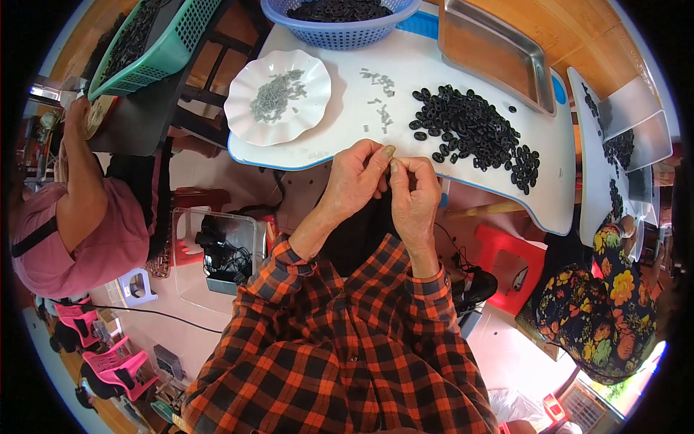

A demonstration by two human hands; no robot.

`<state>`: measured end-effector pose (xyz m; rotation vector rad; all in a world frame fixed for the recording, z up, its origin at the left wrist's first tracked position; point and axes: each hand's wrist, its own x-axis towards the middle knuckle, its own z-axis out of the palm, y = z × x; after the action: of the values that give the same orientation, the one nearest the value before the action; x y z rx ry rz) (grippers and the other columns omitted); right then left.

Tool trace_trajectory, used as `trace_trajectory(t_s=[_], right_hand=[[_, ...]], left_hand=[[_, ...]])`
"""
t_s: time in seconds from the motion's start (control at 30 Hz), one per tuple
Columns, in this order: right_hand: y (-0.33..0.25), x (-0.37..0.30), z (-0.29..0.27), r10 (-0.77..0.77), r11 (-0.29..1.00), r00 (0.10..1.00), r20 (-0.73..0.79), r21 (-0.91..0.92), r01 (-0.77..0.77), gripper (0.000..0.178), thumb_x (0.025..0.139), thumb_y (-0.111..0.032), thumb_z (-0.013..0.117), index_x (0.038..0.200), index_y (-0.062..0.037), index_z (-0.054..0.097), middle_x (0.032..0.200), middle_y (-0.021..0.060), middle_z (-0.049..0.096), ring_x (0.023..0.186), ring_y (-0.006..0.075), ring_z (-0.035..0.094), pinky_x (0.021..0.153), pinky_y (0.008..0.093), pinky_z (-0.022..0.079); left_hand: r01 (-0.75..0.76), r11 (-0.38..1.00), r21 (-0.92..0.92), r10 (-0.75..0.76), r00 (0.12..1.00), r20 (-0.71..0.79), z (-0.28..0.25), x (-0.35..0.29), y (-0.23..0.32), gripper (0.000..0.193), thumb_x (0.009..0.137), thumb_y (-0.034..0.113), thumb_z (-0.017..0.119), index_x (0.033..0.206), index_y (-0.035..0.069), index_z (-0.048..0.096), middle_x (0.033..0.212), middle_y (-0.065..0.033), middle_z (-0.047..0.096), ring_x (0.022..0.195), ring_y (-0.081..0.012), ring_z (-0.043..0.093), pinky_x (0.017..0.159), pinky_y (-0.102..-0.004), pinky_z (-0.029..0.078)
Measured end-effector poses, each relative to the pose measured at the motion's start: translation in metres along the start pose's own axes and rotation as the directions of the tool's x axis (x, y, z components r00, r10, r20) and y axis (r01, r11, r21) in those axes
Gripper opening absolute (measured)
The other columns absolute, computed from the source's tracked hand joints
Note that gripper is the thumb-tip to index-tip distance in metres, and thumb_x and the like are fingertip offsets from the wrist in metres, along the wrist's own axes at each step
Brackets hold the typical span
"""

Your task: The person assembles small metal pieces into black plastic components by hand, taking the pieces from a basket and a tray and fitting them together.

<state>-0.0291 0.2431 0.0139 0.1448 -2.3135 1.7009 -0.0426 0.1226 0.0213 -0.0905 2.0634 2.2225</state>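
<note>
My left hand (353,181) and my right hand (415,199) meet at the near edge of the white table (340,108). Thumb and fingertips of each are pinched together, almost touching. Whatever they hold is too small or hidden to make out. Just beyond, to the right, lies a heap of small black oval pieces (470,126) with holes in them. Small clear pieces (379,83) are scattered on the tabletop ahead of my hands. More clear little pieces (275,94) fill the middle of a white scalloped plate (242,112) on the left.
A blue basket (347,32) of black pieces and a metal tray (506,54) stand at the back. Far left, a person in pink (94,224) works by a green basket (166,50). At right, another in a floral top (607,311) sits near a red stool (510,264).
</note>
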Motion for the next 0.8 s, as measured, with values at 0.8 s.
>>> trace_trajectory(t_s=[0.8], right_hand=[[0.012,-0.006,-0.009,0.162,0.986,0.986,-0.049,-0.027,-0.163,0.010,0.086,-0.009,0.060,0.087,0.0010,0.058,0.082,0.0093,0.060,0.070,0.0169,0.056,0.063,0.0289,0.046]], left_hand=[[-0.328,0.581,0.745,0.488,0.873,0.003,-0.002,0.018,-0.012,0.014,0.082,0.014,0.064,0.078,0.002,0.059,0.072,-0.0148,0.058,0.063,-0.0343,0.059,0.054,-0.0425,0.047]])
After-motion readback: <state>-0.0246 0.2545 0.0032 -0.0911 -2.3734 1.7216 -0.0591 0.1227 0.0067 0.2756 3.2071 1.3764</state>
